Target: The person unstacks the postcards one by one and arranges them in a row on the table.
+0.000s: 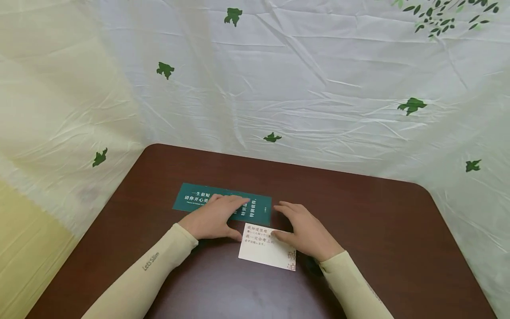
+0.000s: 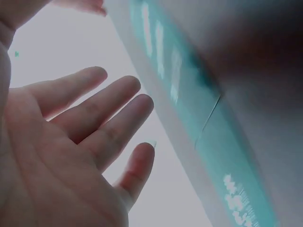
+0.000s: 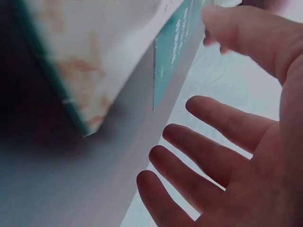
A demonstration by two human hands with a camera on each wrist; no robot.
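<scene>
Two teal cards with white lettering, one at the left (image 1: pixel 185 203) and one at the right (image 1: pixel 262 208), lie edge to edge on the table; a thin seam between them shows in the left wrist view. Nearer the person is a cream booklet (image 1: pixel 260 257) with reddish print; the right wrist view shows a teal edge along it. My left hand (image 1: pixel 215 217) is over the teal cards, its thumb pointing to the cream booklet's left side. My right hand (image 1: pixel 307 228) is at the booklet's right, its thumb overlapping the top. Fingers of both hands are spread and relaxed, gripping nothing.
The dark brown table (image 1: pixel 358 212) has rounded far corners. Behind it and along both sides hangs a pale, wrinkled cloth (image 1: pixel 279 79) with green leaf shapes. A small dark object (image 1: pixel 313 266) shows under the right wrist.
</scene>
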